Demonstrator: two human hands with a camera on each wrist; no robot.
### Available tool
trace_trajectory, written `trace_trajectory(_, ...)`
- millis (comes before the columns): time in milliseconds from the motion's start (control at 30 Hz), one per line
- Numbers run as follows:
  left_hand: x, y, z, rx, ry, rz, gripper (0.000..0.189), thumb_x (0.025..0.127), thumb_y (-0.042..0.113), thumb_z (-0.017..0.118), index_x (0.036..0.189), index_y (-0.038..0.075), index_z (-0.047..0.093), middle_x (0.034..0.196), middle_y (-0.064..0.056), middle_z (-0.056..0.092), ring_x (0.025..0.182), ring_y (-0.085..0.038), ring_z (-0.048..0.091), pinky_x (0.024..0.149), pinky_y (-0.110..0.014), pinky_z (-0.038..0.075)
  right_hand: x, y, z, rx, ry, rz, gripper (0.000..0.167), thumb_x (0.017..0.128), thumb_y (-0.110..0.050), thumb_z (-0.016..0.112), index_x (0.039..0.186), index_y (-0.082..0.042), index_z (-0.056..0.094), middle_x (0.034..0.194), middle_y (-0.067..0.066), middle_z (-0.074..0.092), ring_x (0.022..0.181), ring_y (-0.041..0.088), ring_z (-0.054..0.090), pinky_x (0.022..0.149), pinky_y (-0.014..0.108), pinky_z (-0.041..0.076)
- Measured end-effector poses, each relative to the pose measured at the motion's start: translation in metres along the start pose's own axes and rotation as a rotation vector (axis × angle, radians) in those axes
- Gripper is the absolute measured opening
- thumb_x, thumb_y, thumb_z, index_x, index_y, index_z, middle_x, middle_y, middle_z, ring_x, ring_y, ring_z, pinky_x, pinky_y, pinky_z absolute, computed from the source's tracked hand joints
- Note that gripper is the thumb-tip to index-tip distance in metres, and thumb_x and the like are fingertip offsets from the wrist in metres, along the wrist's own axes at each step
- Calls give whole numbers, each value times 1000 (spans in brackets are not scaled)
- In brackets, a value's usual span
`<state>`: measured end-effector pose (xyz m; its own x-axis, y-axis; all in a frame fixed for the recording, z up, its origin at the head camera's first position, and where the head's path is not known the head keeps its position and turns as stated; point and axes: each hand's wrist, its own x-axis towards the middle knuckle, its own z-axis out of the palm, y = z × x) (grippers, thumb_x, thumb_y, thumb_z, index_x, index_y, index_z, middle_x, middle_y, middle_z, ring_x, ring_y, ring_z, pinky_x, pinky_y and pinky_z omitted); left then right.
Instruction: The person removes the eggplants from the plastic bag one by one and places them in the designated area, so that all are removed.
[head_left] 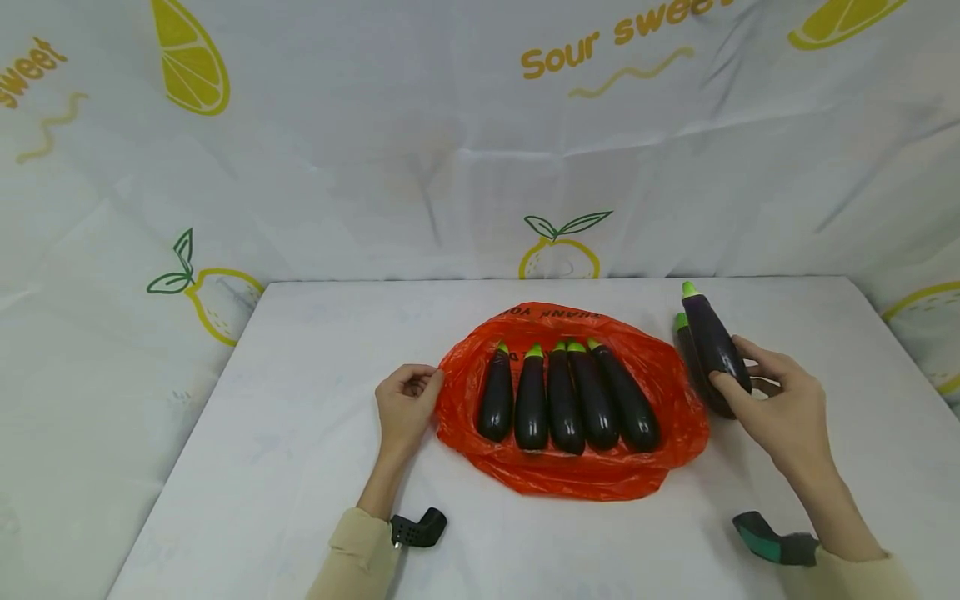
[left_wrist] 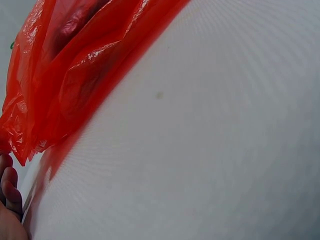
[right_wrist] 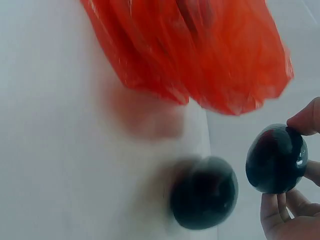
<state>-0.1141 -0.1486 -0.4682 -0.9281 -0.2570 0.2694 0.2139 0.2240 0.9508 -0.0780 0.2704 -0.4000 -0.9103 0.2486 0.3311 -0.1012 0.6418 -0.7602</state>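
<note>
My left hand (head_left: 407,408) pinches the left edge of an open red plastic bag (head_left: 540,479), fingers curled at its rim. Several dark purple eggplants (head_left: 532,408) with green stem ends lie side by side in the bag, stems pointing away from me. To the bag's right, my right hand (head_left: 787,412) holds another eggplant (head_left: 708,329) between thumb and fingers, raised off the table in the right wrist view (right_wrist: 277,159). Below and left of it, a further eggplant (right_wrist: 205,194) rests on the table, partly hidden by the held one in the head view.
A white-covered table (head_left: 300,467) carries everything. Behind it hangs a white cloth (head_left: 360,183) printed with lemons and lettering. A black wrist device (head_left: 420,528) sits on the left wrist, and a black and green one (head_left: 776,542) on the right.
</note>
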Motion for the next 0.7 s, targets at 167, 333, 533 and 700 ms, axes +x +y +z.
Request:
trace_trajectory(167, 0, 0, 1, -8, 5, -5, 5, 89, 0, 73, 85, -2, 76, 76, -22, 68, 63, -5, 53, 60, -14, 45, 5, 13, -12, -32, 1, 18, 48, 88, -8, 75, 134, 1, 64, 105, -41, 46, 87, -17, 49, 79, -6, 38)
trace_trajectory(333, 0, 1, 1, -5, 6, -14, 5, 89, 0, 73, 85, -2, 75, 77, -22, 69, 63, -5, 53, 60, -14, 45, 9, 25, -22, -95, -18, 90, 50, 90, -14, 73, 137, 1, 62, 115, -14, 59, 84, -19, 46, 75, -6, 36)
trace_trajectory(533, 0, 2, 1, -12, 11, -22, 5, 89, 0, 73, 84, -3, 75, 77, -23, 68, 63, -6, 53, 60, -13, 44, 12, 33, -27, -134, -65, 166, 54, 93, -17, 70, 142, 4, 56, 132, 37, 55, 77, -23, 39, 64, -4, 37)
trace_trajectory(700, 0, 3, 1, -10, 12, -22, 6, 89, 1, 73, 84, -2, 75, 76, -23, 68, 63, -6, 53, 60, -13, 44, 13, 39, -29, -142, -114, 182, 56, 95, -17, 68, 143, 6, 53, 130, 42, 53, 76, -27, 35, 55, 4, 42)
